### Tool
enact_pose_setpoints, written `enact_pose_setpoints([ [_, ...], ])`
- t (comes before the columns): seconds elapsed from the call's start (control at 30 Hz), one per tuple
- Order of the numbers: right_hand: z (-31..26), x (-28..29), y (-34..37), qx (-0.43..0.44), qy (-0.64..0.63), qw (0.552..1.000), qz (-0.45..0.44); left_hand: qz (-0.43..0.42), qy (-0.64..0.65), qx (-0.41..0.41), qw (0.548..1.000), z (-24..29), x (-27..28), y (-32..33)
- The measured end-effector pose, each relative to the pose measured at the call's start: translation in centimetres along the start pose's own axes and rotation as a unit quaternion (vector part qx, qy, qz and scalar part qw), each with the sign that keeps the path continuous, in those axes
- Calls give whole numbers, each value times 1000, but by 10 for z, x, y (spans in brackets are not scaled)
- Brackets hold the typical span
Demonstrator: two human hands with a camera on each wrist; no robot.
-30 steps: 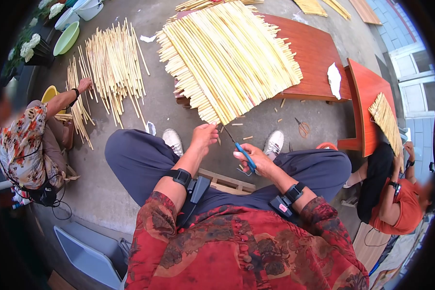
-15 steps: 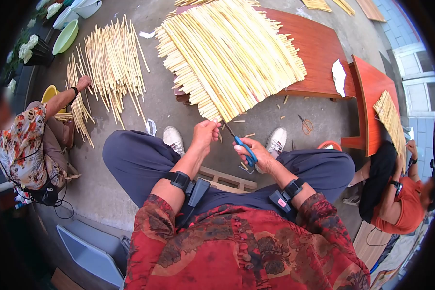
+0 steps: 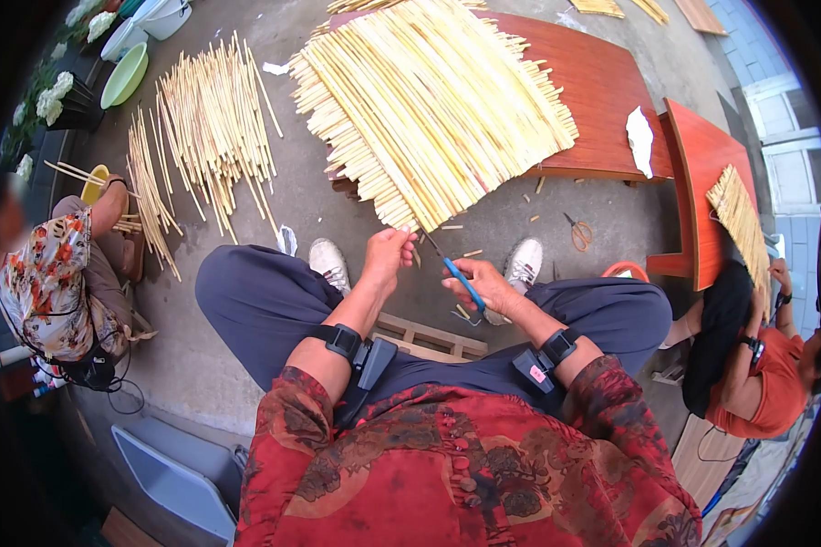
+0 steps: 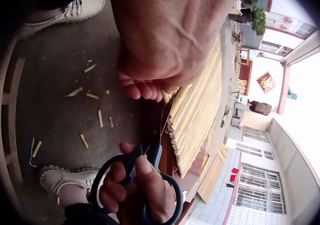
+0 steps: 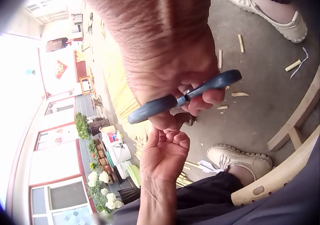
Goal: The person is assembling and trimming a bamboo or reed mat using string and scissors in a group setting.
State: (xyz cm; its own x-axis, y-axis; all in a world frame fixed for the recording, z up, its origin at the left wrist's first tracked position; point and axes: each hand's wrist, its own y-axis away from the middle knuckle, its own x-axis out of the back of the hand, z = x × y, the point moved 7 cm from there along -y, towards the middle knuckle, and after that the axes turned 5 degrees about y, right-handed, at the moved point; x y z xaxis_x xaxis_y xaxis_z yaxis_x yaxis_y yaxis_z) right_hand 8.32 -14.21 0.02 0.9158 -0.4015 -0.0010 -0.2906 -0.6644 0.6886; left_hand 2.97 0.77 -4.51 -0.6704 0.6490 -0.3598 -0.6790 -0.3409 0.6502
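Note:
A wide mat of pale yellow stalks [image 3: 438,109] lies across a red-brown table, its near corner reaching toward me. At that corner my left hand [image 3: 389,253] pinches the stalk ends with curled fingers. My right hand [image 3: 491,284] grips a pair of scissors [image 3: 463,283] with blue handles. Thumb and fingers pass through the handle loops [image 4: 178,200] in the left wrist view. The dark blades point at the mat's corner, close beside the left fingertips. In the right wrist view, the right hand hides most of the blades.
Cut stalk bits [image 3: 472,252] lie on the floor between my shoes, and a second pair of scissors [image 3: 581,235] lies farther right. Loose stalks [image 3: 214,128] are spread at the left near a seated person [image 3: 64,264]. Another person [image 3: 766,383] sits at the right by a smaller mat [image 3: 739,219].
The scissors' handles now look narrower, more edge-on. My left hand stays at the mat's corner. The person at the left has drawn a hand back from the stalks, now holding some.

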Motion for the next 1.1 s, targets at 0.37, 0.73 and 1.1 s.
enact_pose_setpoints([
  [0.37,3,14,-7,97,162,979,76,-13,12,23,1000,-4,-1,1],
  [0.73,15,8,0,-26,-31,998,-42,-25,35,70,997,-11,0,-3],
  [1.1,7,5,2,-44,34,998,17,-73,78,99,989,-15,-8,5],
])
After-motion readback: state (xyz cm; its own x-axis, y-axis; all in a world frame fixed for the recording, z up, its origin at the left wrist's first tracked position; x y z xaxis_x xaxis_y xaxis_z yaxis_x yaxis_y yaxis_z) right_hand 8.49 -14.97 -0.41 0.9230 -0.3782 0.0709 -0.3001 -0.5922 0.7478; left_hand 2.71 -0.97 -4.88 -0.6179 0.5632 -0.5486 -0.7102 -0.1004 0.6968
